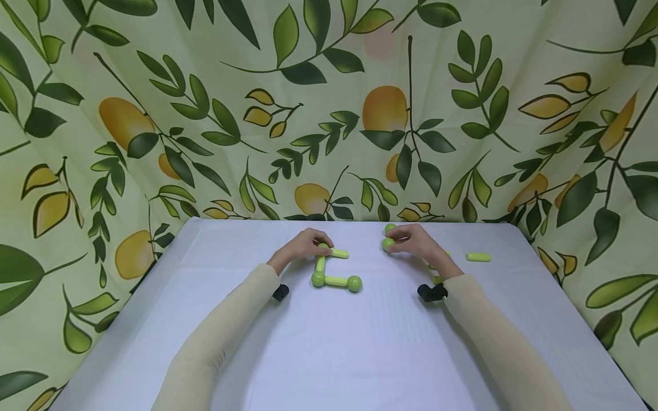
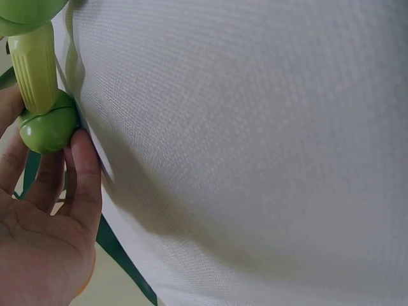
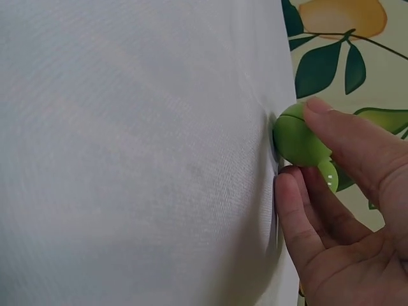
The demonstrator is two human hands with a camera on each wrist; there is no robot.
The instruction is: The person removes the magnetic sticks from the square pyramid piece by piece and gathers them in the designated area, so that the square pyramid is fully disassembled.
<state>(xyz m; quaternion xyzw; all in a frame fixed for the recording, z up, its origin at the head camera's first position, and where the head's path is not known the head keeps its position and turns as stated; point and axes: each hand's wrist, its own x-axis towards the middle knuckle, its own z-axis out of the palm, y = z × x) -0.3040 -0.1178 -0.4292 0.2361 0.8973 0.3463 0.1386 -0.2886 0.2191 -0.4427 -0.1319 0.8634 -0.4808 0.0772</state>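
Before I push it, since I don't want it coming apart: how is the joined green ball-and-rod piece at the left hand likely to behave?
The ball-and-rod piece probably won't roll freely, since rods link its balls. It may twist or separate where rods meet balls. The shiny balls could feel slippery.

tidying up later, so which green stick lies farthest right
The separate green stick to the right of the right hand; every other visible one lies farther left.
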